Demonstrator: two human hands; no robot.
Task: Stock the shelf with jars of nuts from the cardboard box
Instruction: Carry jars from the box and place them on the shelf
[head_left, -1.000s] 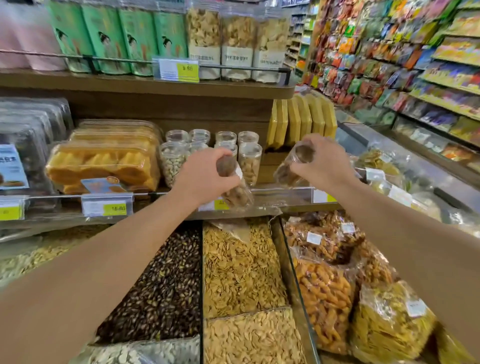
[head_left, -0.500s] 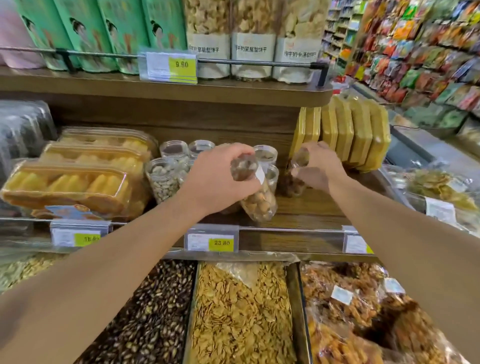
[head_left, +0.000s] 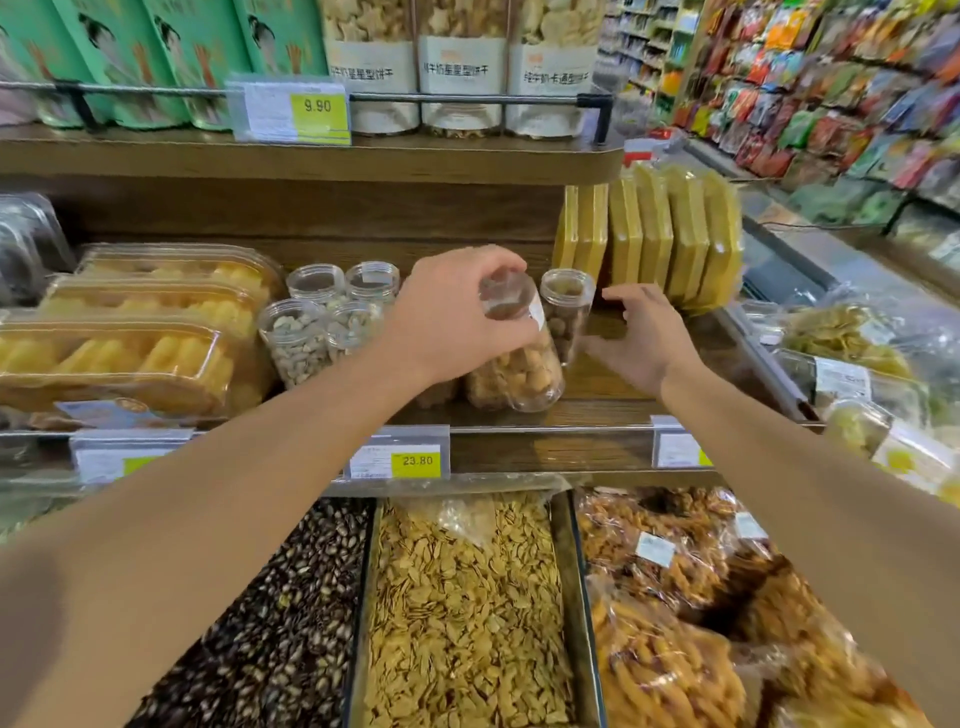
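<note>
My left hand (head_left: 447, 317) grips the clear lid end of a jar of pale nuts (head_left: 519, 369), which tilts with its base on the wooden shelf (head_left: 597, 395). Just right of it a jar of darker nuts (head_left: 566, 312) stands upright on the shelf. My right hand (head_left: 641, 340) hovers beside that jar with fingers relaxed and holds nothing. Several more clear jars of nuts (head_left: 306, 332) stand in a cluster to the left. The cardboard box is out of view.
Clear packs of yellow pastry (head_left: 119, 358) fill the shelf's left side, and yellow packs (head_left: 654, 239) stand on edge at the right. A price rail (head_left: 400, 457) runs along the shelf front. Bins of loose seeds (head_left: 462, 613) and bagged snacks (head_left: 675, 597) lie below.
My right hand has set its dark-nut jar upright on the shelf and let go. My left hand has lowered its jar until the base rests on the shelf.
</note>
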